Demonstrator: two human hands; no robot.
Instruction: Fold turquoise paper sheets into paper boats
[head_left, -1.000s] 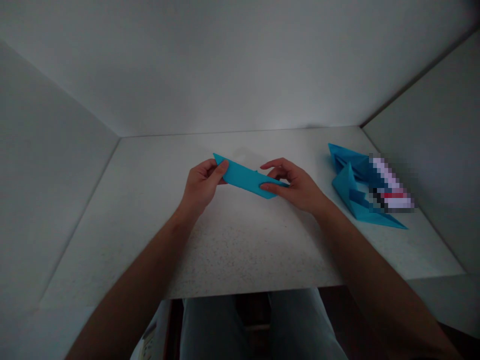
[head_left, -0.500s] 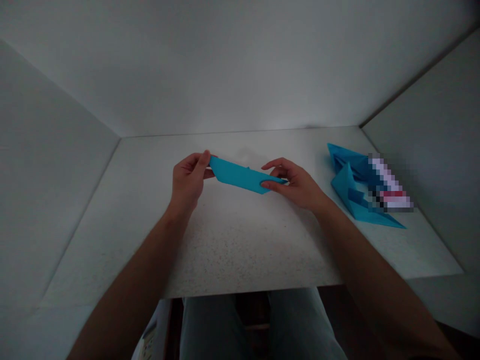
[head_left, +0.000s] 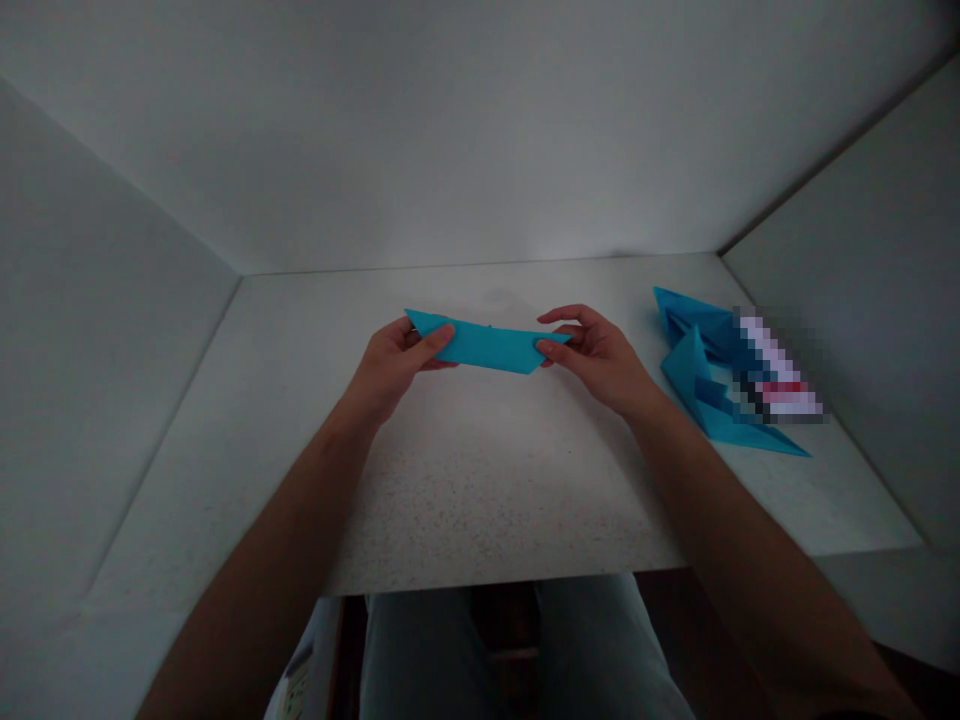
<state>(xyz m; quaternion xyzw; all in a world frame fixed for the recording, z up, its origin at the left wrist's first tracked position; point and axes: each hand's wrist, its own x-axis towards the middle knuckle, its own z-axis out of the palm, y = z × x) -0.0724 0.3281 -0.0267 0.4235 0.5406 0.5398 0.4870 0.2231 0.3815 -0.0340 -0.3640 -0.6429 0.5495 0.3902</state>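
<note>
A long, narrow piece of folded blue paper (head_left: pixel 487 345) is held level above the middle of the white speckled table (head_left: pixel 487 480). My left hand (head_left: pixel 394 365) pinches its left end between thumb and fingers. My right hand (head_left: pixel 596 360) pinches its right pointed end, thumb in front and fingers curled behind. Both hands are closed on the paper.
Two folded blue paper boats (head_left: pixel 705 375) lie at the table's right side, partly under a blurred patch (head_left: pixel 776 370). White walls enclose the table at the back, left and right. My legs (head_left: pixel 487 650) show below the table's front edge.
The folded paper has levelled out from a tilt down to the right. My left hand let go of the end briefly, then gripped it again; the right hand moved up slightly.
</note>
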